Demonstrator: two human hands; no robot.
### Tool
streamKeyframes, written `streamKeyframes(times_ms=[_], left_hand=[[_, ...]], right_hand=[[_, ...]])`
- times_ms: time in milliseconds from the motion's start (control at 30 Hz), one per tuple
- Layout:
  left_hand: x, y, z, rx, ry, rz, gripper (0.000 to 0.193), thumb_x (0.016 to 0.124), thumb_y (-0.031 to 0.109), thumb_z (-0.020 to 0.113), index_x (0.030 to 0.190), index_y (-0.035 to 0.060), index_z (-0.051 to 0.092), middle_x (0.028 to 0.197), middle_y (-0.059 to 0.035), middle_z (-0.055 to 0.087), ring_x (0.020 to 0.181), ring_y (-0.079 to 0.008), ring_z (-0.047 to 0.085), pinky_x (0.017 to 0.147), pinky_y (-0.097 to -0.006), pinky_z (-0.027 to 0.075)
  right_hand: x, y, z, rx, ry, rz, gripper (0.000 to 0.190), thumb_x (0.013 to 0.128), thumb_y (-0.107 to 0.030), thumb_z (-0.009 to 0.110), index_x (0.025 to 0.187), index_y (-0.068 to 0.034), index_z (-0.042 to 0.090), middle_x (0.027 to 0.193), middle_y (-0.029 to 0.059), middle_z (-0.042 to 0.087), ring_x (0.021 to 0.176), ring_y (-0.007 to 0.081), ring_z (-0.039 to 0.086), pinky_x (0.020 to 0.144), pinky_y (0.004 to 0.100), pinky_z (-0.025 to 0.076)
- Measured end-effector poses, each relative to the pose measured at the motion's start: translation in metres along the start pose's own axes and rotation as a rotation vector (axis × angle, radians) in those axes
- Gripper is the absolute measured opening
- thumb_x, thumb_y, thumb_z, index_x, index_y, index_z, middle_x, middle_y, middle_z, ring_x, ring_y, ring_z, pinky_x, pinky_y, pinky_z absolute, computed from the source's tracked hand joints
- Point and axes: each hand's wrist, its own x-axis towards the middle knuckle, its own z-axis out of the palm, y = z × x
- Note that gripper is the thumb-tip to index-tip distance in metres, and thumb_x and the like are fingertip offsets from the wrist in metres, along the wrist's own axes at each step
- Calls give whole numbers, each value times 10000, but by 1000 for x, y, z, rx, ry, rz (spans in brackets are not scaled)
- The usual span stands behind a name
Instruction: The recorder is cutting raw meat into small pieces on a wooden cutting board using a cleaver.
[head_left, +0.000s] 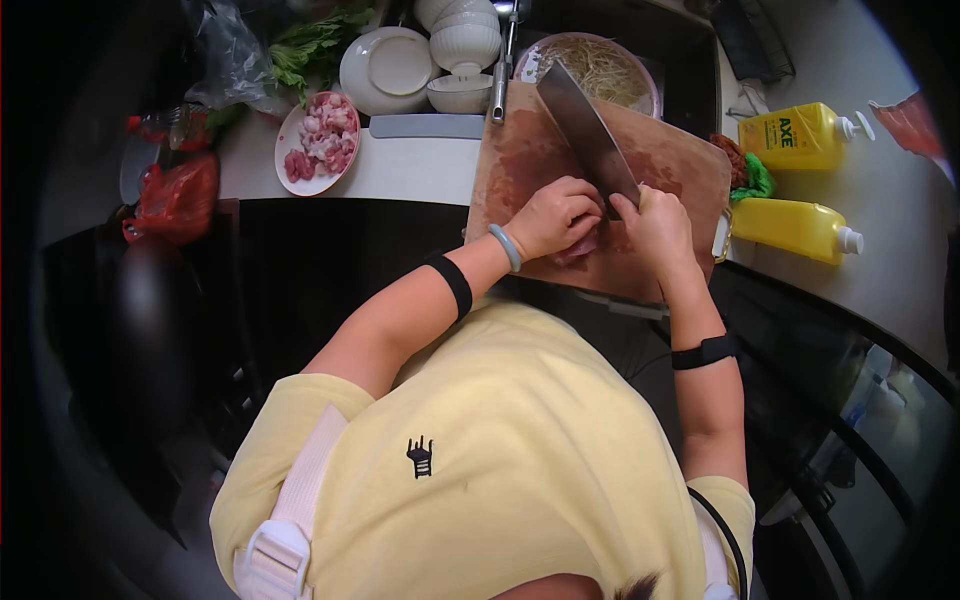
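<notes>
A wooden cutting board (517, 150) lies before me across the sink's front edge, its surface wet and stained. My right hand (660, 229) grips the handle of a broad cleaver (587, 129), whose blade slants up and to the left over the board. With bent fingers, my left hand (559, 217) presses on a piece of raw meat (577, 249). Most of that meat is hidden under the hand. The blade stands right beside the left fingertips; whether it touches the meat I cannot tell.
Left on the counter is a plate of cut raw meat (322, 139). Stacked white bowls (465, 45), a faucet (499, 97) and a basin of bean sprouts (600, 71) stand behind the board. Yellow detergent bottles (795, 139) are at right, a red plastic bag (176, 195) far left.
</notes>
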Motion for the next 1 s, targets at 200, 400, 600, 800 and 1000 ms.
streamKeyframes(times_ms=[200, 400, 600, 800, 1000], left_hand=[[-13, 11, -2, 10, 84, -48, 107, 812, 58, 744, 918, 63, 731, 1021, -91, 689, 978, -301, 650, 855, -385, 556], [-10, 5, 5, 25, 59, -35, 101, 805, 49, 732, 906, 62, 729, 1017, -94, 690, 969, -306, 650, 853, -394, 561], [-5, 8, 5, 26, -6, 4, 121, 793, 48, 750, 909, 65, 723, 1041, -104, 680, 973, -309, 648, 858, -404, 558], [-16, 10, 0, 64, 106, -49, 112, 793, 39, 724, 902, 62, 728, 1006, -100, 677, 955, -316, 639, 844, -400, 559], [-9, 7, 3, 68, 55, 12, 93, 801, 44, 732, 891, 59, 717, 1014, -96, 680, 938, -303, 647, 826, -400, 559]], right_hand=[[-58, 3, -35, -60, -28, 80, 336, 951, -359, 674, 880, -33, 712, 762, 245, 705, 731, 457, 703, 681, 553, 559], [-54, -5, -16, -146, -119, 53, 313, 948, -332, 669, 847, -36, 689, 728, 236, 692, 721, 459, 702, 670, 556, 558], [-4, -2, 2, -6, 74, 46, 364, 952, -387, 666, 871, -34, 699, 788, 257, 707, 770, 461, 710, 689, 557, 565], [-72, 2, -32, -96, -70, 37, 303, 947, -329, 677, 871, -37, 705, 726, 246, 692, 714, 452, 706, 662, 558, 556], [-43, -10, -12, -150, -100, 3, 300, 955, -314, 665, 856, -33, 698, 727, 236, 698, 709, 443, 710, 662, 547, 567]])
